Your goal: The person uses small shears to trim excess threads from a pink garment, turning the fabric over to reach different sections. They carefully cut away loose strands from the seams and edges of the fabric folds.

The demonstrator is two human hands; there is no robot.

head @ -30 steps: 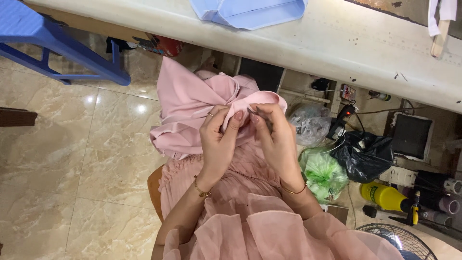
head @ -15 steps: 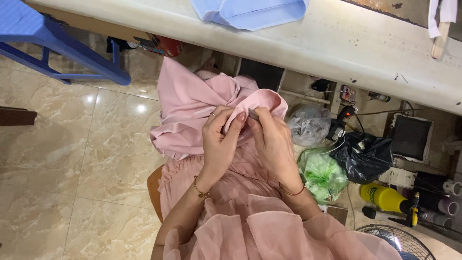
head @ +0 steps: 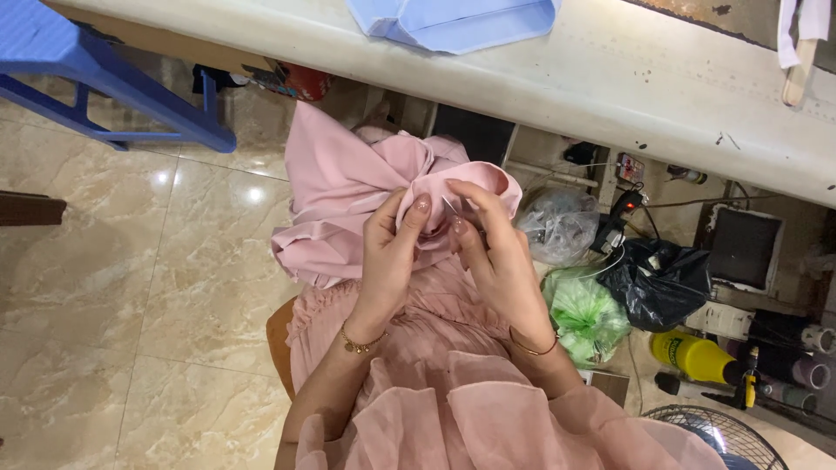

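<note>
A bunched pink fabric garment [head: 348, 187] lies over my lap, spreading up and to the left. My left hand [head: 394, 252] pinches a raised fold of it near the middle, thumb on top. My right hand [head: 492, 244] is just to the right of that fold, fingers closed on a thin metal needle [head: 449, 207] whose tip sticks up between the two hands. Both wrists wear thin gold bracelets. Thread is too fine to make out.
A long white table [head: 610, 78] runs across the top with a light blue folded cloth [head: 453, 19] on it. A blue stool [head: 104, 83] stands top left. Plastic bags [head: 610, 278], a yellow bottle [head: 697, 355] and a fan [head: 723, 435] crowd the floor at right.
My left hand turned and slid up the fold. My right hand lifted slightly, and the needle now shows pointing up between the hands.
</note>
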